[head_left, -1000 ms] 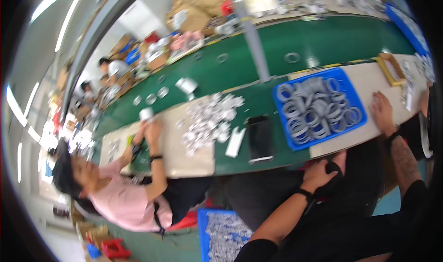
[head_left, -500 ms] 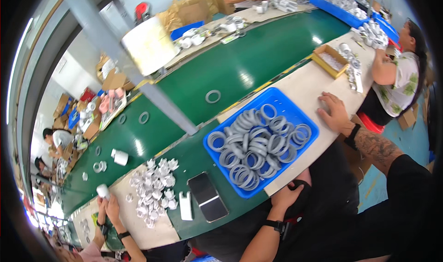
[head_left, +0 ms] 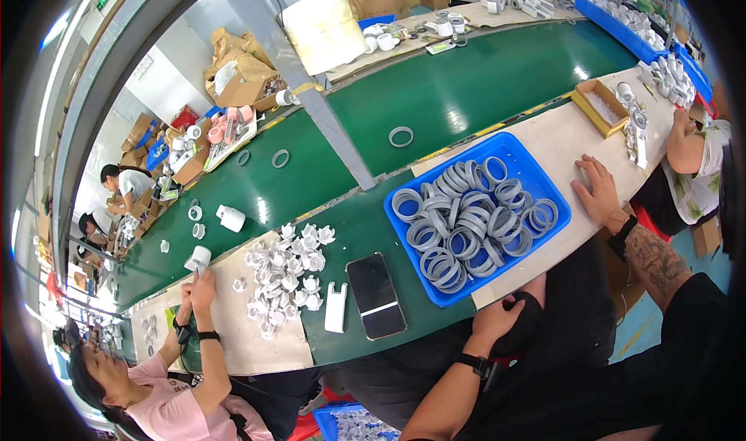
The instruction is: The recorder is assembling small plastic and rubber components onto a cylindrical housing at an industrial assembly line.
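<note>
So the blue tray (head_left: 544,178) nearest my hands is sitting right of centre in the frame, on the table (head_left: 350,243), and it's holding a heap of gray rings (head_left: 458,222). My right grip (head_left: 597,192) isn't clamping anything: it's lying palm-down just right of the tray on a beige sheet (head_left: 505,274), fingers spreading apart. My left grip (head_left: 493,322) is resting below the tray, against something dark at my lap, and I honestly can't tell whether it's closing on it.

Left of the tray, a black phone (head_left: 375,295) is lying near a white forked piece (head_left: 336,307), with a bunch of small white parts (head_left: 284,278) spreading out past that. A yellowish box (head_left: 579,103) is sitting at upper right. Over at lower left, a co-worker in a pink shirt (head_left: 175,406) is holding up a white cylinder (head_left: 199,257).
</note>
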Available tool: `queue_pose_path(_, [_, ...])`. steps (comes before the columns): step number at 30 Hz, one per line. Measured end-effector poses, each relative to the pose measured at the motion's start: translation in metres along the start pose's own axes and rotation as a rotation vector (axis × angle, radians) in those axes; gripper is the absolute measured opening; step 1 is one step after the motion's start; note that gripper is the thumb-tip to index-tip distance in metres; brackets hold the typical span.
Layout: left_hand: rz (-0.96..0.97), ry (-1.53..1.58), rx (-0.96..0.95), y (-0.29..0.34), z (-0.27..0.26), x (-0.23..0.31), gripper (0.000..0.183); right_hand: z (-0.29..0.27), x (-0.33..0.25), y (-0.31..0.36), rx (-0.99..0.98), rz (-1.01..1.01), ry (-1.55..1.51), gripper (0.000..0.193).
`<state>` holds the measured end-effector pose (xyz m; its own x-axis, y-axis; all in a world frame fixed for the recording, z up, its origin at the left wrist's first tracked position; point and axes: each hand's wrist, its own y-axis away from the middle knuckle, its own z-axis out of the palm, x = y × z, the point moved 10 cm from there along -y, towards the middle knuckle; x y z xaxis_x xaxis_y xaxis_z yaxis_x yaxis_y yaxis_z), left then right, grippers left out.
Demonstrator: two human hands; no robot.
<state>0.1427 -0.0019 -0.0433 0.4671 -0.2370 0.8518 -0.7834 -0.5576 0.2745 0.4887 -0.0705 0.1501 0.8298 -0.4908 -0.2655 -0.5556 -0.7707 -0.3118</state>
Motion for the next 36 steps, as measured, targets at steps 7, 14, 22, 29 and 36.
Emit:
queue_pose_path(7, [0.035, -0.01, 0.005, 0.004, -0.006, 0.006, 0.042, 0.005, 0.013, 0.0, -0.002, 0.068, 0.016, 0.052])
queue_pose_path(14, [0.252, -0.02, 0.186, 0.073, -0.095, 0.105, 0.031, 0.005, 0.016, 0.001, 0.018, 0.059, -0.007, 0.051])
queue_pose_path(22, [0.181, -0.384, 1.08, 0.181, -0.269, 0.098, 0.023, 0.004, 0.014, 0.002, 0.026, 0.059, -0.007, 0.051])
queue_pose_path(29, [-0.028, -0.51, 1.011, 0.145, -0.271, 0.049, 0.074, 0.001, 0.012, 0.002, 0.035, 0.068, -0.001, 0.053])
queue_pose_path(36, [0.016, -0.476, 1.085, 0.13, -0.27, 0.058, 0.074, -0.002, 0.001, -0.001, 0.057, -0.006, -0.027, 0.054])
